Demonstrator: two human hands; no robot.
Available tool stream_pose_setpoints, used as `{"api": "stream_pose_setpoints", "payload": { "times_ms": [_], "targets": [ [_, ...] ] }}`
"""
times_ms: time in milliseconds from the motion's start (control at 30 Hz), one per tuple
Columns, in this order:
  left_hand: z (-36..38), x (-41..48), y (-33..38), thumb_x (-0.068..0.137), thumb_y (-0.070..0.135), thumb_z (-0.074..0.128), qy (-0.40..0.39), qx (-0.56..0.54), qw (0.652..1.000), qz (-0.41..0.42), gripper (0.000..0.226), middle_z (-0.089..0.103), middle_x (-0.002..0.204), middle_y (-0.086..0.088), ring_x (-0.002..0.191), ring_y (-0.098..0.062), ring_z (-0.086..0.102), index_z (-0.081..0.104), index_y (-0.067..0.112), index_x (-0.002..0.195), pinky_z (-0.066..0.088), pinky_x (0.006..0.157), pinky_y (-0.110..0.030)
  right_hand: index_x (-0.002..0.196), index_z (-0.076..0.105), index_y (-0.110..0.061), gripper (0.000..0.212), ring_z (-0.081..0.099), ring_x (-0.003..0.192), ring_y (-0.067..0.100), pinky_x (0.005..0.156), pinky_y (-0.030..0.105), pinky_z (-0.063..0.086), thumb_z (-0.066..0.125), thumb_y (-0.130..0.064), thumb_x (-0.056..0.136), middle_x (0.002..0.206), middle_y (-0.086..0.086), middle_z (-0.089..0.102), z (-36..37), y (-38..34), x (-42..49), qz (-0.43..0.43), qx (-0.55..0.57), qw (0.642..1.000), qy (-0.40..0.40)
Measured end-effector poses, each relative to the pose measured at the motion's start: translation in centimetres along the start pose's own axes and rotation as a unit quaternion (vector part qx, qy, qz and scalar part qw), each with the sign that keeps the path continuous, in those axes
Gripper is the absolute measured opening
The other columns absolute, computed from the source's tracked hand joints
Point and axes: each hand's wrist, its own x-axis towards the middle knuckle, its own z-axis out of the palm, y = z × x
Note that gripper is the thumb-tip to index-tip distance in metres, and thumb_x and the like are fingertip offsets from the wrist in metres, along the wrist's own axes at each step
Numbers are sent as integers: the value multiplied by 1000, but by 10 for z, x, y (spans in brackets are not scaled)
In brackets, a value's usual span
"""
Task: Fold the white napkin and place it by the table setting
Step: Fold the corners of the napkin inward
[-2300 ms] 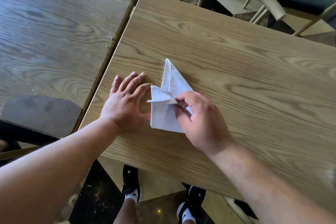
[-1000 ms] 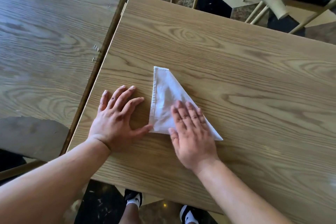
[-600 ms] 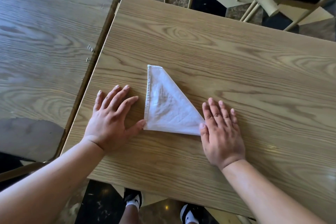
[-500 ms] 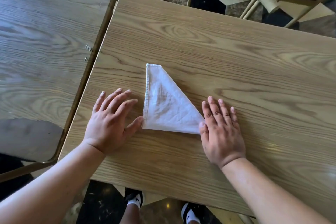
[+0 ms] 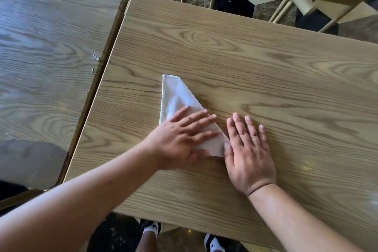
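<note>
Head view: left hand [image 5: 182,137] has slid onto the triangular white napkin [image 5: 176,98], flattening it, fingers spread; right hand [image 5: 248,149] rests released just beside it, so folding looks done.

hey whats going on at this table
A person is folding a white napkin on a wooden table. It lies flat as a triangle. The left hand is spread flat on top of it, pressing it down, while the right hand rests flat on the table, touching the napkin's right corner. No table setting is in view, so the placing isn't done yet.
</note>
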Motion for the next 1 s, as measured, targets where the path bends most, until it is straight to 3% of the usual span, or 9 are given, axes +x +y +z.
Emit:
{"api": "stream_pose_setpoints", "payload": {
  "times_ms": [233,467,633,767,867,933,1000],
  "targets": [
    [-22,16,-78,103,65,35,6,54,981,-189,66,27,174,0,162,-21,21,35,37,163,11,130,-58,163,31,-11,65,21,160,32,127,60,19,33,-37,103,173,6,24,0,0,-1,-1,-2,1000,-4],
    [-28,23,-77,102,67,34,-9,19,977,-214,65,26,174,2,162,-19,17,40,37,160,9,130,-57,163,32,-12,65,21,160,31,127,59,18,33,-38,104,173,5,24,-1,0,0,-2,14,1000,0],
    [-55,34,-74,94,64,55,-31,19,978,-205,61,49,161,-5,153,-31,38,62,23,138,26,125,-60,161,36,-13,62,25,159,32,127,60,21,34,-39,105,171,6,30,2,-1,-1,0,40,999,29],
    [-88,41,-62,89,60,70,-120,52,964,-230,45,59,134,2,128,-28,54,65,27,120,41,99,-43,156,45,-9,62,35,154,35,126,61,23,46,-34,99,163,13,44,-6,-7,0,17,106,992,63],
    [-98,34,-47,87,55,71,-180,42,936,-298,31,65,106,3,97,-30,61,61,32,106,40,73,-35,147,55,-7,58,43,149,38,124,61,26,56,-22,90,152,15,56,-22,-14,1,4,132,985,113],
    [-100,23,-36,85,52,71,-221,10,911,-348,28,61,94,5,85,-27,57,62,33,104,40,68,-33,141,60,-7,55,48,144,40,123,61,28,60,-19,87,145,16,61,-31,-22,-6,-23,141,981,129],
    [-97,10,-23,86,49,70,-259,-14,896,-362,22,61,91,7,85,-24,56,63,32,98,40,66,-32,135,65,-7,51,53,139,40,121,62,32,65,-20,86,139,16,64,-33,-30,-16,-58,147,979,131]
  ]
}}
